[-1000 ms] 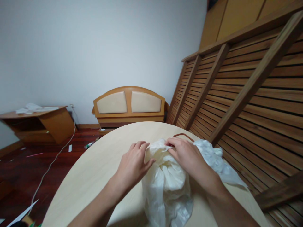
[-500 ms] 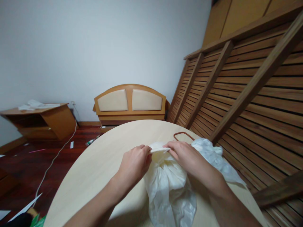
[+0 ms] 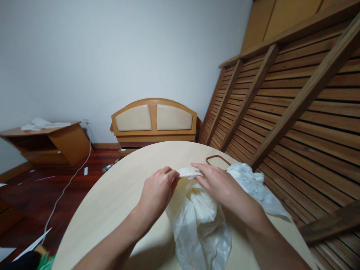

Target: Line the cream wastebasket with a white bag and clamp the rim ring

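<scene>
A thin, crumpled white bag hangs in loose folds over the table in front of me. My left hand pinches the left end of its top edge between thumb and fingers. At the right end of that edge, my right hand has the material between its thumb and fingers, with the index finger stretched out above. Between both hands the rim runs as a short folded band, and the bag gapes below it. Past my right hand lies a second crumpled white piece, next to a brown rounded loop.
Everything rests on a round pale table. A slatted wooden frame leans close along its right side. Beyond stand a headboard and a low wooden desk. A white cable trails over the dark red floor.
My right index finger has lifted and straightened off the bag's edge. My left hand has risen slightly, and the bag's folds have shifted a little left.
</scene>
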Motion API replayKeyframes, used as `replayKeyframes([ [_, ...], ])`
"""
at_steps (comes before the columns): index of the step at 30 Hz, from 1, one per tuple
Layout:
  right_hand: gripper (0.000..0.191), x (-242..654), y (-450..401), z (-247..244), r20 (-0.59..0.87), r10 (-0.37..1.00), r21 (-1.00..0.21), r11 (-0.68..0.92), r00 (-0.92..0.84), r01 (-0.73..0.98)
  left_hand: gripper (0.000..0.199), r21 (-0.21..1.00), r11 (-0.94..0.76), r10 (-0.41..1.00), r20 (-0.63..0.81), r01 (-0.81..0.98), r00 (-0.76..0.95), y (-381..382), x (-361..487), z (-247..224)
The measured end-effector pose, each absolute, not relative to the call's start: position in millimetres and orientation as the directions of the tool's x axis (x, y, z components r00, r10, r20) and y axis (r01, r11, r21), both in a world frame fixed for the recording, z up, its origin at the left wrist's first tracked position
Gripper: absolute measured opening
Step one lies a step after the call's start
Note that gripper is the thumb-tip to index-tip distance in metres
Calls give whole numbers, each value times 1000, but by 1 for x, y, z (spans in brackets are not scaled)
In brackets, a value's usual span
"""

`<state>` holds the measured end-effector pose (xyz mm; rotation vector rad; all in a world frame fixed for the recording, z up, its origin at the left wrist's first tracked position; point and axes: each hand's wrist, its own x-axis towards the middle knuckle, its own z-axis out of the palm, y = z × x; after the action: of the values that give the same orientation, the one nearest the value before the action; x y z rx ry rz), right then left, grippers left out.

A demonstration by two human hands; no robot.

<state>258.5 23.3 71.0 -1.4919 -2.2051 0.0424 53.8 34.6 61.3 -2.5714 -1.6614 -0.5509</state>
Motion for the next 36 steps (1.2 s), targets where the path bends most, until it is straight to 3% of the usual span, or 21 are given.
replayKeyframes([
  [6, 24, 258, 22, 77, 354, 894, -283, 382, -274, 880, 24, 176, -461, 861, 324, 870, 391, 34, 55, 60],
  [13, 31, 246, 25, 76, 350, 856, -272, 482, -381, 833, 25, 206, -497, 846, 329, 843, 419, 35, 54, 54],
  [18, 39, 254, 22, 74, 396, 854, -239, 450, -337, 860, 23, 233, -513, 829, 383, 826, 407, 38, 51, 49],
  [26, 26, 253, 23, 79, 333, 897, -292, 392, -291, 872, 23, 282, -536, 818, 409, 796, 405, 40, 55, 45],
  [33, 29, 254, 20, 81, 317, 907, -272, 368, -278, 889, 28, 161, -422, 884, 290, 892, 366, 31, 51, 53],
  [36, 29, 252, 19, 82, 323, 899, -251, 381, -294, 890, 29, 114, -396, 881, 326, 911, 342, 24, 51, 59],
])
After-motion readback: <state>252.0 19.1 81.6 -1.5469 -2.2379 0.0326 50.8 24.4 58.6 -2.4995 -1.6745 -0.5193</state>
